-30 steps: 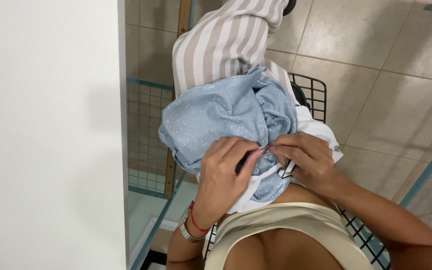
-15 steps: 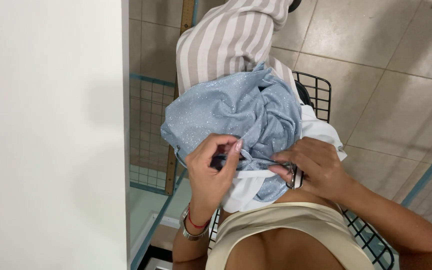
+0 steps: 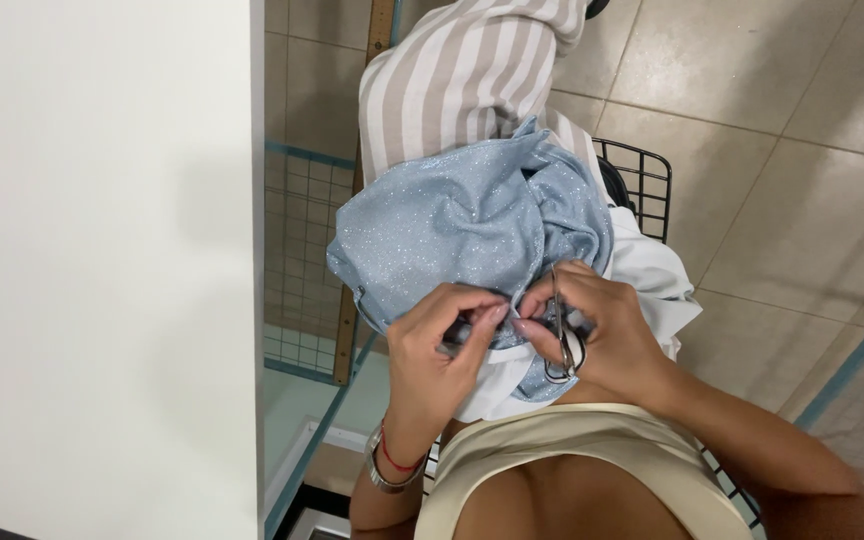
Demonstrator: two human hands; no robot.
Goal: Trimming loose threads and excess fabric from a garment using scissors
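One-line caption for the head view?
Both hands, left hand and right hand with small scissors, work on sparkly blue fabric over lap.

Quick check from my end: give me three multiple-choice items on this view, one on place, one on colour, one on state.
1. Where does the sparkly cloth lie?
A. on the person's lap
B. on the floor tiles
C. on the white table

2. What colour is that cloth?
A. red
B. light blue
C. black

3. What is the right hand doing?
A. hanging free at the side
B. lying flat on the table
C. holding small scissors at the cloth

Answers:
1 A: it is bunched over the striped trousers, above the floor.
2 B: it is pale blue with glitter all over.
3 C: the scissors' loops show by its fingers, while the left hand pinches the cloth just beside it.
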